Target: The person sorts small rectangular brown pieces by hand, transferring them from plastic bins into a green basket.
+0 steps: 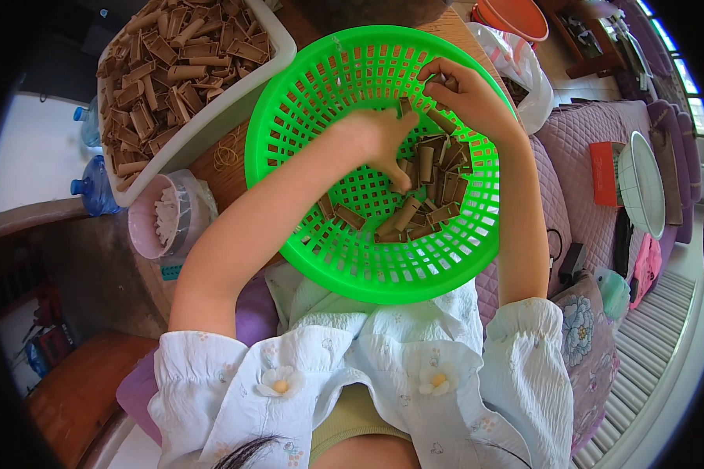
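Observation:
A bright green plastic basket (289, 234) with slotted walls sits in front of me, tilted toward my lap. Inside it lies a loose heap of brown trough-shaped plastic pieces (426, 162), mostly right of the middle. My left hand (379, 141) reaches into the basket from the left, thumb and fingers spread apart beside the heap. One brown piece (405, 105) shows close to its fingertips. Over the far right wall of the basket, my right hand (463, 98) has its fingers curled in; what they hold, if anything, is hidden. Another brown piece (440, 119) lies just below those fingers.
A white bin (287, 48) piled with similar brown pieces stands at the far left on a wooden table (231, 152). A pink bucket (142, 227) and blue-capped water bottles (98, 187) are left of it. Right are a white plastic bag (533, 94) and a quilted purple sofa (590, 156).

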### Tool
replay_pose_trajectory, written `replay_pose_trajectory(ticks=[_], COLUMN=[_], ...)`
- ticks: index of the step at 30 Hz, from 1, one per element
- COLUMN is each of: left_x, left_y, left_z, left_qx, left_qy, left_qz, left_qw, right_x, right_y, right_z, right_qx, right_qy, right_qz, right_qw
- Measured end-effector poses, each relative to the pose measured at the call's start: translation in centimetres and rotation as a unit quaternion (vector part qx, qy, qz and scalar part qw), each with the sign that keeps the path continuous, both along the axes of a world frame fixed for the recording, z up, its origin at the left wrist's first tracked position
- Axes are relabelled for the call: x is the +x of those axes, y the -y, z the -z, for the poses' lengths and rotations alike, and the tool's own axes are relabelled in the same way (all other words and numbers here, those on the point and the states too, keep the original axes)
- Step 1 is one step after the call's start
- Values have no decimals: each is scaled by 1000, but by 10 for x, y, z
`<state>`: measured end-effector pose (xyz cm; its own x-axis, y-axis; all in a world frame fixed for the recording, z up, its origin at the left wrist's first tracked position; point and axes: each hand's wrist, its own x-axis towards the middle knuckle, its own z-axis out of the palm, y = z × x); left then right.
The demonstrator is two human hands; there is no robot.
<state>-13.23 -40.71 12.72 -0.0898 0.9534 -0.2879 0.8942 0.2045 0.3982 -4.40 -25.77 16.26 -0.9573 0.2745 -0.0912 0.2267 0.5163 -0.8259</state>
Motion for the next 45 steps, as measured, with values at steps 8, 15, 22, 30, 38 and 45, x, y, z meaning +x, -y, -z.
replay_pose_trajectory(ticks=[8, 15, 22, 30, 38, 45], left_x=[7, -18, -22, -21, -11, -10], left_y=[-11, -15, -14, -18, -16, -16], left_z=[11, 8, 25, 23, 34, 46], left_qx=[-114, 19, 121, 34, 115, 109], left_qy=[54, -4, -39, -8, -28, -36], left_qz=[-1, -118, -43, 42, 45, 49], left_qw=[992, 993, 991, 999, 992, 992], right_x=[-2, -2, -3, -4, 5, 5], right_y=[2, 1, 0, -8, -27, -19], right_z=[4, 2, 0, 6, 5, -5], right_qx=[0, 10, 37, -128, -740, -707], right_qy=[21, 12, -13, -46, -127, -157], right_qz=[-4, -1, 49, 61, -72, -96], right_qw=[1000, 1000, 998, 989, 657, 683])
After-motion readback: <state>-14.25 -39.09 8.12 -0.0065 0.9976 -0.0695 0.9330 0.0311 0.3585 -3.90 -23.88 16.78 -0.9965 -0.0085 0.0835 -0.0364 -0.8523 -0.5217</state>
